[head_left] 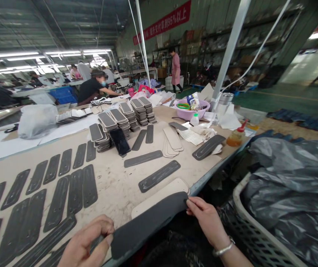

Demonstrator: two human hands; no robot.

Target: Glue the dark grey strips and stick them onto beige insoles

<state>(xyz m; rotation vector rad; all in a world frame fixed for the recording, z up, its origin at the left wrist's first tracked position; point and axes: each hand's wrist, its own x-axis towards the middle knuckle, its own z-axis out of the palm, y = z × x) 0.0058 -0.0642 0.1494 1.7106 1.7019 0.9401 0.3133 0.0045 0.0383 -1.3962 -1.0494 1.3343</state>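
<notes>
A dark grey strip with rounded ends is stretched between my two hands at the table's near edge. My left hand pinches its left end between thumb and fingers. At its right end my right hand, with a bracelet at the wrist, grips the corner. Just beyond the strip, pale beige strips of similar shape lie on the table, partly covered. Another grey strip with glossy streaks lies farther off. Rows of such streaked strips cover the left side of the table.
Stacks of grey-topped pieces stand mid-table beside a phone. A purple basin and a bottle with a red nozzle are at the right. A plastic crate with grey bags stands right of the table. A co-worker leans over the far end.
</notes>
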